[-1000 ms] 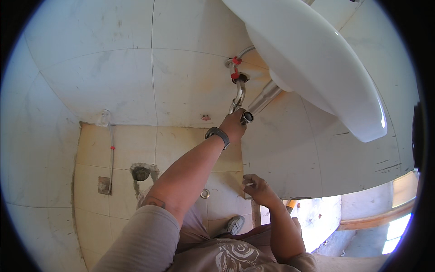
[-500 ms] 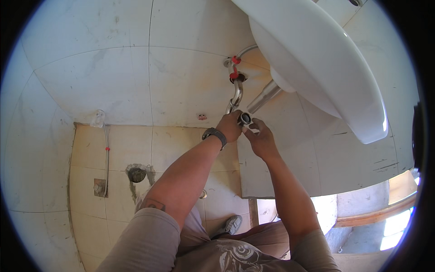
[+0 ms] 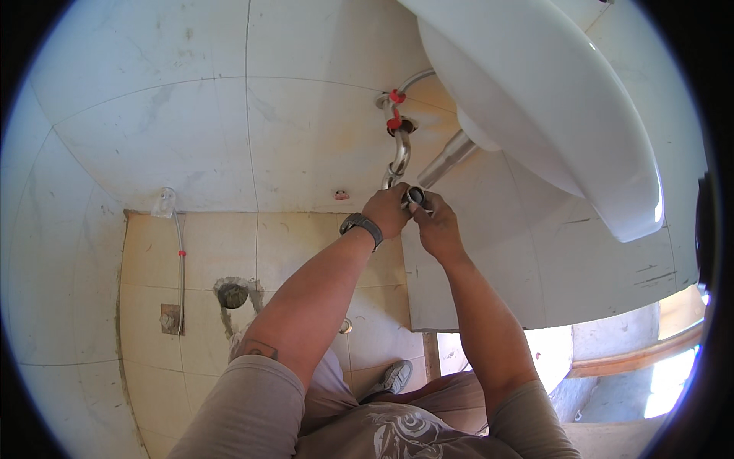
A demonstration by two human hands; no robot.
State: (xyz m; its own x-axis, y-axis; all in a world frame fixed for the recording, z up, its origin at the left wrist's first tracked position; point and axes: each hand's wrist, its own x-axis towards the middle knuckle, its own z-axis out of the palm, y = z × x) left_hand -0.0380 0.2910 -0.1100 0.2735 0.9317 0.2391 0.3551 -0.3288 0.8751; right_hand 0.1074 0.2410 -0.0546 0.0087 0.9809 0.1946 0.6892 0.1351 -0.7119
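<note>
My left hand (image 3: 386, 212) is closed around a chrome drain pipe (image 3: 398, 157) that bends down from a hole in the tiled wall. The pipe's round open end (image 3: 416, 195) faces me between my two hands. My right hand (image 3: 439, 229) pinches the ring at that end with thumb and fingers. Just above, a straight chrome tailpipe (image 3: 451, 157) slants down from the white washbasin (image 3: 527, 92), its lower end apart from the open ring. Part of the pipe is hidden behind my left hand.
A valve with a red handle (image 3: 394, 121) and a braided hose (image 3: 417, 78) sit on the wall above the pipe. Overhead at the right hangs the basin's rim. At the left are a floor hole (image 3: 232, 294) and a thin hose (image 3: 182, 283) from a wall fitting.
My right hand has closed in on the ring, its fingers drawn tighter round the rim. The open end has tilted slightly. My left hand has stayed almost in place.
</note>
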